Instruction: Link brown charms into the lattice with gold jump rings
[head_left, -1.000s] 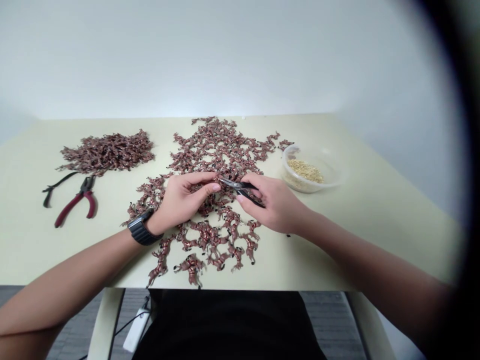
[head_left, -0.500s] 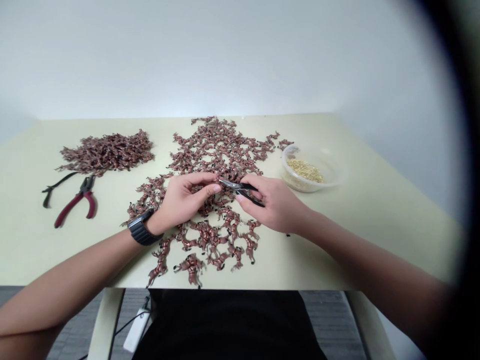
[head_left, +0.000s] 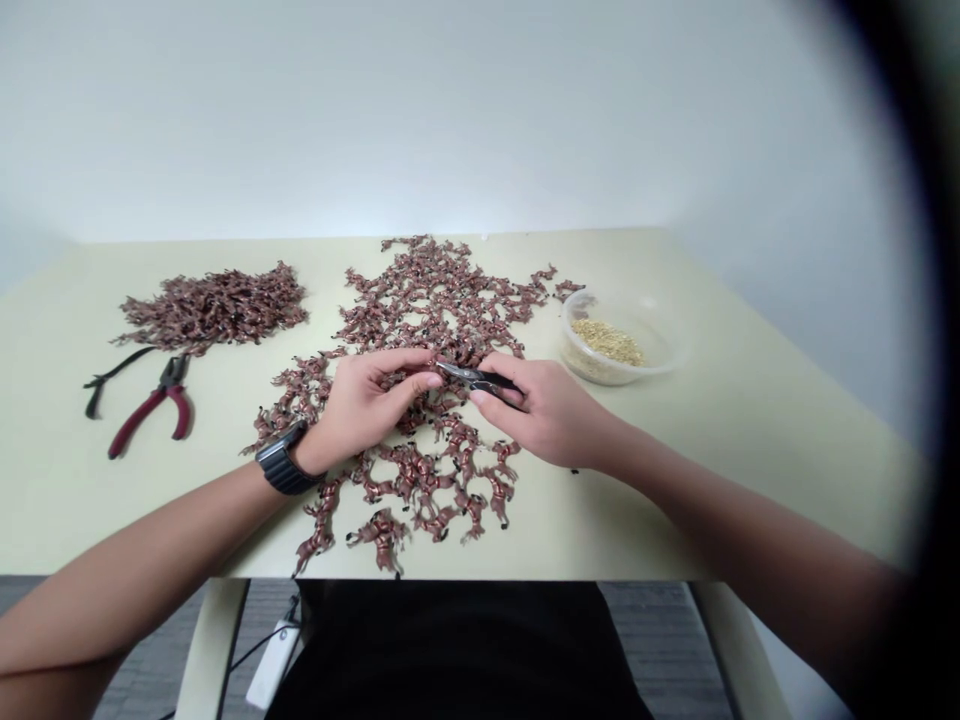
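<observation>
My right hand (head_left: 544, 412) grips small pliers (head_left: 474, 376) with black handles, their handles nearly together. The metal tips point left and meet the fingertips of my left hand (head_left: 375, 400). My left hand pinches a small brown figurine (head_left: 433, 364) between thumb and index finger; most of it is hidden by the fingers. Under and around both hands spread many brown horse-shaped figurines (head_left: 411, 470) with shiny bands and dark feet. A black watch sits on my left wrist.
A heaped pile of similar figurines (head_left: 217, 308) lies at the left. Near it are red-handled pliers (head_left: 156, 402) and a black tool (head_left: 112, 378). At the right stands a clear plastic bowl (head_left: 656, 365) holding small gold-coloured pieces (head_left: 609, 342). The table's front edge is close to my body.
The black handles of the pliers have been squeezed closer together in my right hand. My left hand holds almost the same place.
</observation>
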